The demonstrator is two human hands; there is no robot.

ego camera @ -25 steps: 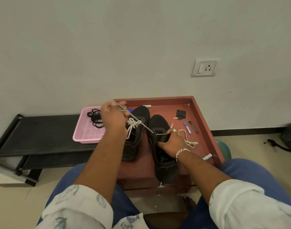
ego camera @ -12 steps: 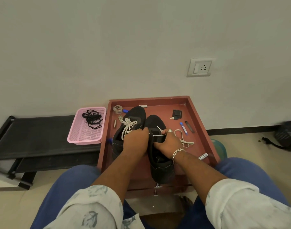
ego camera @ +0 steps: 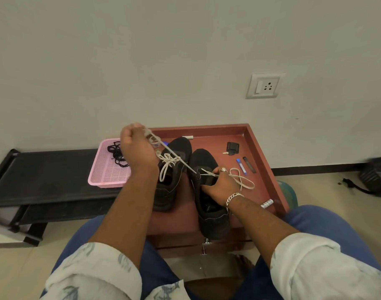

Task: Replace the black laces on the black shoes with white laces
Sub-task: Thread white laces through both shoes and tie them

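Right now the left hand (ego camera: 137, 148) is fisted round the white lace (ego camera: 174, 153), drawn taut up and away from the right shoe (ego camera: 209, 191), while the right hand (ego camera: 219, 185) grips that shoe's tongue and pinches the other end. I would pull evenly so both ends match, bracing the shoe on the tray (ego camera: 261, 169). The left shoe (ego camera: 174, 169) already wears a white bow. Black laces (ego camera: 118, 153) sit in the pink basket (ego camera: 108, 172); nearby pens (ego camera: 241, 166) and the slack loop could snag.
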